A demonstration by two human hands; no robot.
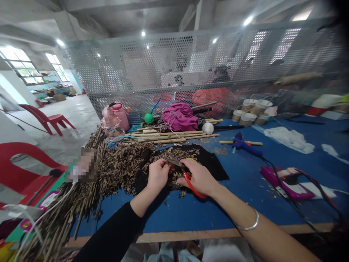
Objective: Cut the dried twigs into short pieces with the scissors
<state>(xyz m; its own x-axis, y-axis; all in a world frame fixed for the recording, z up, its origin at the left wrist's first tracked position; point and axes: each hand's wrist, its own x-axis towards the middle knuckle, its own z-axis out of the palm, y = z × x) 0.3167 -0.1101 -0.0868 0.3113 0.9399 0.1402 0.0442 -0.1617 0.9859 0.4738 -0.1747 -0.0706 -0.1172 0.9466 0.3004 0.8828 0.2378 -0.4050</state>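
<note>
In my right hand (200,176) is a pair of scissors with red handles (194,187); the blades reach left toward my other hand. My left hand (158,174) is pinched closed at the scissor tips, apparently on dried plant stuff whose exact shape I cannot make out. Both hands are over a black cloth (215,165) strewn with brown dried leaves (156,154). A large heap of dried leafy stalks (120,171) lies just left of the cloth, its stems hanging past the table's front left corner.
Bamboo sticks (163,137), a magenta cloth bundle (180,116) and a pink bottle (117,115) stand behind the heap. A blue glue gun (247,145) lies to the right, near a purple box (286,185) with cables. A perforated metal screen (163,65) closes the table's back.
</note>
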